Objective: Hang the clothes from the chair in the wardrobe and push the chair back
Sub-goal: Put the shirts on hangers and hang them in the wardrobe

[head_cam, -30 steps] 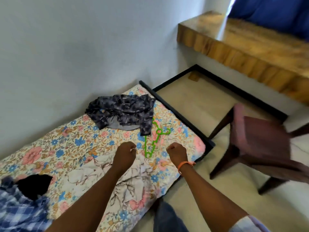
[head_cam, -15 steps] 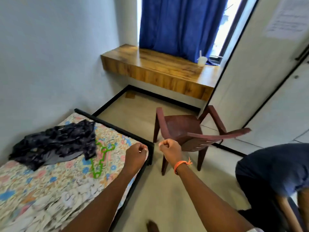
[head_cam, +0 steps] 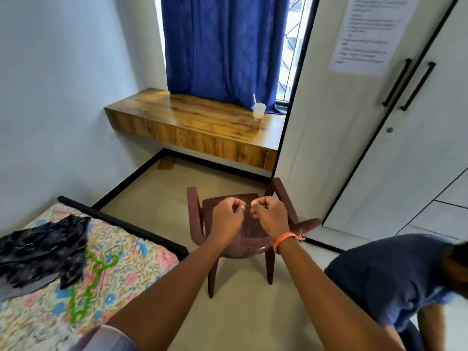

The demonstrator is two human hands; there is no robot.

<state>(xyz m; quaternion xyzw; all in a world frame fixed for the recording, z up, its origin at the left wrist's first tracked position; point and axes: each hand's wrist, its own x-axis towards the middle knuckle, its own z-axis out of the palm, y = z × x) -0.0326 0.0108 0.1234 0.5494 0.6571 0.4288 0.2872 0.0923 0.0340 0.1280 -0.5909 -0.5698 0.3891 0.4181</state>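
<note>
Low in the frame, the left hand (head_cam: pixel 227 217) and right hand (head_cam: pixel 269 216) hover as empty fists over the bare chair (head_cam: pixel 249 239), likely about to grasp it. At lower left, a dark garment (head_cam: pixel 41 252) and green hanger (head_cam: pixel 90 282) lie on the bed (head_cam: pixel 141 259). At right, a crouching person (head_cam: pixel 395 279) stands between chair and wardrobe (head_cam: pixel 405 148).

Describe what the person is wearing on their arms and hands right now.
Both forearms are bare. The right hand has an orange band round the wrist, with a small knot or tassel at its outer side. The left hand has nothing on its wrist; a ring may sit on one finger, too blurred to confirm. A pale lilac sleeve shows at the left upper arm.
</note>
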